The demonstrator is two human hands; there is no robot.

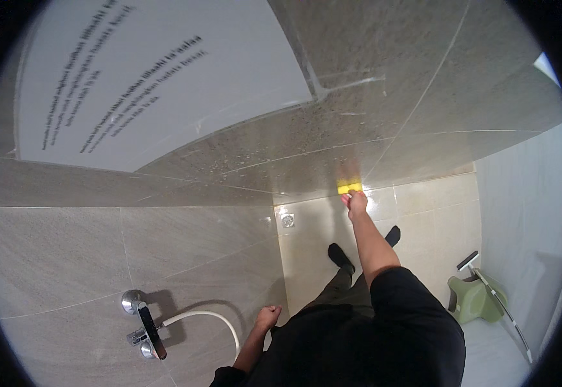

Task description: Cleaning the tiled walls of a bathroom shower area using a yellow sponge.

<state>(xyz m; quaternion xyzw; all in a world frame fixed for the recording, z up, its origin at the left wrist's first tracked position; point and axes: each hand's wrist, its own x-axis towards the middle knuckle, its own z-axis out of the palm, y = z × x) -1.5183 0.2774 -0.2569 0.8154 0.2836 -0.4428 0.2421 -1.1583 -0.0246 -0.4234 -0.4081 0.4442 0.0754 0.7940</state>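
Observation:
My right hand [357, 203] is stretched out low in front of me and grips a yellow sponge [349, 187], which lies against the grey tiled wall [310, 162]. Wet drops and streaks show on that wall near the sponge. Close to my body on the left, my left hand [268, 317] is closed into a loose fist, with nothing seen in it. Between it and the left wall, a white shower hose [213, 315] curves down from a chrome mixer tap [149, 330].
A laminated sheet with writing [165, 82] is fixed to the wall at upper left. A floor drain [288, 220] lies in the corner beside my feet. To the right, a long-handled squeegee [496, 295] leans by a green plastic stool [474, 300].

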